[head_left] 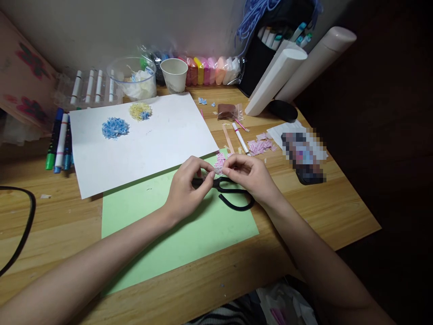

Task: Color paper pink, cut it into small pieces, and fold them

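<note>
My left hand (190, 183) and my right hand (249, 175) meet above the green paper (149, 239). Their thumbs and forefingers are pinched together on a small pale pink paper scrap (218, 171); its exact shape is partly hidden. Just behind the fingertips lies a little heap of pink paper scraps (220, 160). Beneath my hands rest black-handled scissors (237, 207), whose blades my left hand covers. A white sheet (158, 144) overlaps the green paper and carries a blue clump of paper bits (115, 128) and a yellow clump with some blue (140, 111).
More pink scraps (260, 146), a capped marker (240, 139) and a phone (304, 158) lie to the right. Along the back stand a clear tub (131, 85), a paper cup (173, 74), colored clay packs (209, 71) and white tubes (277, 81). Markers (61, 140) lie left.
</note>
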Demonstrator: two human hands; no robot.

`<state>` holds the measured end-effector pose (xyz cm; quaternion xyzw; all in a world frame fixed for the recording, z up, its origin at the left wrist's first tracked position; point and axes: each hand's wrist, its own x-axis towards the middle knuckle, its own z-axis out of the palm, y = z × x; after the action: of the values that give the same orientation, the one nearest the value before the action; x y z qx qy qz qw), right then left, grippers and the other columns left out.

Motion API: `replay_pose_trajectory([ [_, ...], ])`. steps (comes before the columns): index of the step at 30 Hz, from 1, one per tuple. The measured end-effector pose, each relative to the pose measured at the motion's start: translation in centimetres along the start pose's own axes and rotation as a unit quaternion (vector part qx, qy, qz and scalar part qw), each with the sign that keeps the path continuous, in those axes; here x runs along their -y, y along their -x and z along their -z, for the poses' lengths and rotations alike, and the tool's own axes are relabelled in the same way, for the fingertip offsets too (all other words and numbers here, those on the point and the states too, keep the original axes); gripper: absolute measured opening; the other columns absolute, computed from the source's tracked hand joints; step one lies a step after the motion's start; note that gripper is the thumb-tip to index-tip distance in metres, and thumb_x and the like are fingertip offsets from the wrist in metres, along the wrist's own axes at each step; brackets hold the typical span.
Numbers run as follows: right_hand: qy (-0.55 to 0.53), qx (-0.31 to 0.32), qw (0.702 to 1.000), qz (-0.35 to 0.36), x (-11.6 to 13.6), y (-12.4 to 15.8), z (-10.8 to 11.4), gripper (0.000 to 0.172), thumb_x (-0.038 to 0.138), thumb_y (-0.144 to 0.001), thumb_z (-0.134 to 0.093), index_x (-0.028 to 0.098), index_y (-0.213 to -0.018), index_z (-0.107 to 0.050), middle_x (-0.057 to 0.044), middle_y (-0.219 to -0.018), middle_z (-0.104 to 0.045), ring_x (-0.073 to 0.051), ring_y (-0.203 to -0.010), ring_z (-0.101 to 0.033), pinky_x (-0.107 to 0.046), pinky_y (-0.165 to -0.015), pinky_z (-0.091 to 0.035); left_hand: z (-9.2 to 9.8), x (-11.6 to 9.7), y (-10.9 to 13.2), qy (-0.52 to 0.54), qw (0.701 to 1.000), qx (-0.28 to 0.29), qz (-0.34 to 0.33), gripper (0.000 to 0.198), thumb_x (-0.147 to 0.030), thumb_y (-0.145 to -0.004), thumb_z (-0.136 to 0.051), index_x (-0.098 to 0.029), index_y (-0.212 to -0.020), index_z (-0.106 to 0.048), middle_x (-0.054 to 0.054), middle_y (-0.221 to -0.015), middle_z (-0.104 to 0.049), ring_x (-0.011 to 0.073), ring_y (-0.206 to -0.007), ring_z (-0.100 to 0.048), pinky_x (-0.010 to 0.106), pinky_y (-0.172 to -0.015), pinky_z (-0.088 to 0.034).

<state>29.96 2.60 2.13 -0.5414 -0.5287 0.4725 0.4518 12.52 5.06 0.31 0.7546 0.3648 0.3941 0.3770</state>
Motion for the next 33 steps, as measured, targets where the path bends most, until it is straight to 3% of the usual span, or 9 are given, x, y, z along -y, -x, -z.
replay_pose_trajectory([
  [14, -0.034, 0.026, 0.998, -0.04, -0.1, -0.03, -0.44, 0.029, 0.043, -0.07, -0.073, 0.018, -0.07, -0.058, 0.002, -0.068, -0.056, -0.011, -0.064, -0.053, -0.024, -0.06, -0.045, 0.0, -0.01, -0.02, 0.035, 0.999, 0.028, 0.002, 0.008, -0.021, -0.088, -0.056, -0.019, -0.081, -0.059, 0.001, -0.075, -0.057, 0.0114, -0.064, -0.049, 0.025, -0.058, -0.041],
  [21, -0.08, 0.036, 0.993, -0.083, -0.37, -0.18, -0.4, 0.026, 0.041, -0.069, -0.072, 0.018, -0.068, -0.059, 0.004, -0.061, -0.052, -0.008, -0.053, -0.045, -0.022, -0.05, -0.039, 0.07, -0.09, -0.19, 0.047, 0.998, 0.035, 0.004, 0.008, -0.019, -0.088, -0.055, -0.019, -0.082, -0.061, 0.002, -0.077, -0.059, 0.0113, -0.064, -0.05, 0.025, -0.058, -0.042],
  [33, -0.105, 0.039, 0.991, -0.075, -0.47, -0.08, -0.46, 0.021, 0.035, -0.07, -0.074, 0.018, -0.068, -0.06, 0.006, -0.06, -0.051, -0.006, -0.052, -0.042, -0.022, -0.051, -0.037, -0.03, -0.16, 0.03, 0.05, 0.999, 0.021, -0.001, 0.001, -0.018, -0.083, -0.061, -0.018, -0.082, -0.061, 0.001, -0.076, -0.057, 0.0094, -0.061, -0.046, 0.024, -0.056, -0.042],
])
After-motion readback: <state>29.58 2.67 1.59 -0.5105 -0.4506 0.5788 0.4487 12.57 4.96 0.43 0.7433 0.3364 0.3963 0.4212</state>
